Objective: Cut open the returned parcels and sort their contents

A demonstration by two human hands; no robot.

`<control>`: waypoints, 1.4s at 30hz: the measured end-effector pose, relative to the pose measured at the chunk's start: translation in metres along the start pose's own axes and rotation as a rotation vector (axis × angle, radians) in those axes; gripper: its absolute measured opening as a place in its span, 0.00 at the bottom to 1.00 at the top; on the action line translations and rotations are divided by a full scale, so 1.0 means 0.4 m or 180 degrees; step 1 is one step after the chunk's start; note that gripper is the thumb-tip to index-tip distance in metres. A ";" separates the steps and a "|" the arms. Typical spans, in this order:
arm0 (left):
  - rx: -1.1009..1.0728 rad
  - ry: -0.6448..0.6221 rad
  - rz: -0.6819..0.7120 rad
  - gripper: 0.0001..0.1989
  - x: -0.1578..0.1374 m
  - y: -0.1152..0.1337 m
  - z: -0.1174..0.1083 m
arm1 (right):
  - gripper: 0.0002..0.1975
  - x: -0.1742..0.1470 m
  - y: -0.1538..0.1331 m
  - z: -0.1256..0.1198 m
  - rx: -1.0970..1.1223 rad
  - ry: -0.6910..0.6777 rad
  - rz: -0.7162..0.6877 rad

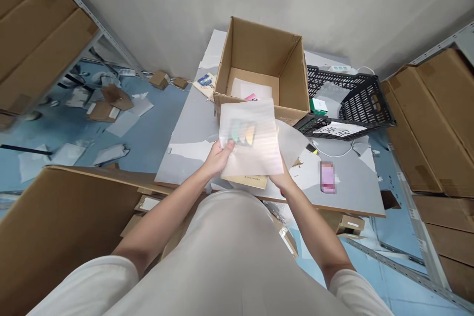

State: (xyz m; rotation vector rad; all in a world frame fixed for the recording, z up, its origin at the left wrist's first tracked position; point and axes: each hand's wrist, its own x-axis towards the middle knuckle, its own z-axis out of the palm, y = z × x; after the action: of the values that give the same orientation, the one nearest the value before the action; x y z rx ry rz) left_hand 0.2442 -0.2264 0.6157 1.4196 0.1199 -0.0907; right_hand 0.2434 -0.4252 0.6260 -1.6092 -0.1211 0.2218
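Observation:
A thin white foam pouch [259,160], with a green and orange picture showing faintly through it, is held between my hands over the table's front edge. My left hand [218,158] grips its left side, thumb on top. At the lower right, my right hand [281,178] is closed around the edge; most of its fingers are hidden beneath. A tan printed flat piece [249,180] sticks out below the pouch; whether it is held too, I cannot tell. Just beyond stands an open cardboard box [255,49] with white sheets and a pink item [251,97] inside.
On the table [185,131], a black plastic crate [361,101] holding a green-and-white box [319,106] stands right of the carton. A pink phone-like item [328,177] lies near the right front. A large open carton [74,217] is at my left; shelves with boxes flank both sides.

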 end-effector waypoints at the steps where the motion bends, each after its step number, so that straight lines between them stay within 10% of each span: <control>1: 0.0196 0.0071 -0.0001 0.29 0.003 0.001 -0.015 | 0.30 -0.002 0.007 -0.001 -0.0005 0.0062 -0.0086; 9: 0.2928 0.2116 0.0096 0.17 0.056 -0.036 -0.380 | 0.29 -0.023 0.037 -0.087 0.0702 0.0504 0.0270; 15: 0.3728 0.1897 -0.0351 0.28 0.008 -0.208 -0.530 | 0.28 -0.045 0.060 -0.112 0.1005 0.0758 0.0457; 22: 0.3568 0.0475 -0.1300 0.27 -0.042 -0.349 -0.416 | 0.30 -0.046 0.063 -0.098 0.0943 0.0820 0.0488; 26: 0.3289 0.1264 -0.0753 0.36 -0.083 -0.258 -0.313 | 0.29 -0.049 0.064 -0.103 0.0952 0.0875 0.0464; 29: 0.2238 0.0815 0.0205 0.36 -0.120 -0.149 -0.173 | 0.30 -0.050 0.073 -0.091 0.0932 0.0815 0.0427; 32: 0.0776 -0.0631 -0.0236 0.39 -0.145 -0.081 -0.023 | 0.30 -0.043 0.076 -0.075 0.0762 0.0713 0.0357; 36: -0.0147 -0.0609 -0.0784 0.30 -0.163 -0.063 0.069 | 0.27 -0.008 0.038 -0.108 0.0559 0.0728 0.0256; 42: -0.0462 -0.0749 -0.1007 0.28 -0.183 -0.061 0.064 | 0.23 0.045 -0.034 -0.208 0.0384 0.0649 0.0571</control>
State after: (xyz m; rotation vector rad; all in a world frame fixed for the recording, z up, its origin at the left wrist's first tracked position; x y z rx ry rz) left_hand 0.1692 -0.2560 0.6054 1.2264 0.1526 -0.4991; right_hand 0.2796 -0.5019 0.6415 -1.5133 0.1910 0.1980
